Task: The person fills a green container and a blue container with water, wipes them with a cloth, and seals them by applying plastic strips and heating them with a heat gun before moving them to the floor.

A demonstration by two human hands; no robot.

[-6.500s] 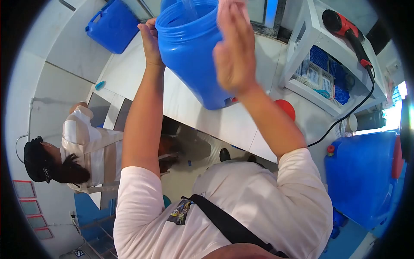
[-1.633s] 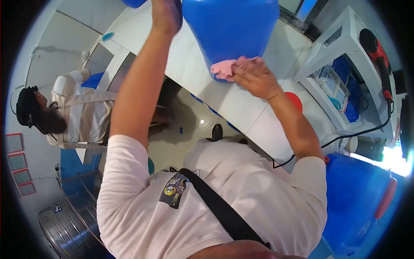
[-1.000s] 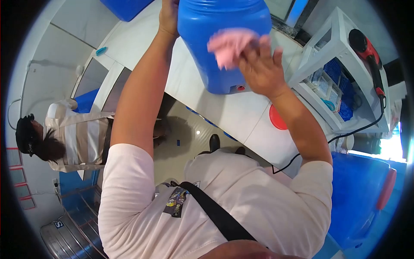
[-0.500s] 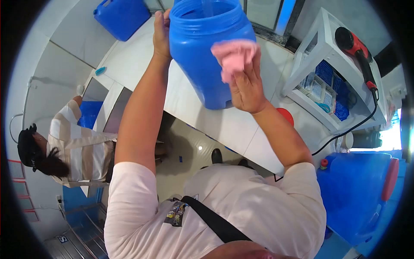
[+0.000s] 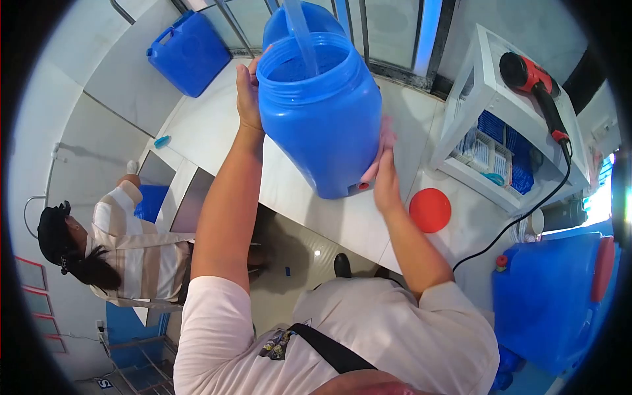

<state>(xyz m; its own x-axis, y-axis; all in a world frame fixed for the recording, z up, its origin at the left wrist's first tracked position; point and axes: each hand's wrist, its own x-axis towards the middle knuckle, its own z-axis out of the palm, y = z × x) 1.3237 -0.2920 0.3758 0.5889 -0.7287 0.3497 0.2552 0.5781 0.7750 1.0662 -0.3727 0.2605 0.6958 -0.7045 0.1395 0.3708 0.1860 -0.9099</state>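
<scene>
A large blue plastic container (image 5: 319, 135) with a wide, threaded, open mouth stands on the white counter in front of me. A translucent tube-like strip (image 5: 302, 39) slants down into its mouth. My left hand (image 5: 249, 99) grips the container's upper left side, its fingertips partly hidden behind the wall. On the right side, my right hand (image 5: 387, 178) presses a pink cloth (image 5: 387, 137) against the container wall. A small red fitting (image 5: 363, 186) shows low on the container, close to that cloth. Right of my right hand, a round red lid (image 5: 430, 210) lies on the counter.
Another blue jug (image 5: 191, 52) stands at the back left, near a small teal object (image 5: 162, 141). At right, a white shelf (image 5: 461, 125) carries a red-black corded tool (image 5: 536, 82). A big blue container (image 5: 546, 296) is at lower right. A co-worker (image 5: 141, 243) is at left.
My right hand has moved with the cloth from the container's front face to its right side. The container sits lower in view, and the red lid is now fully visible.
</scene>
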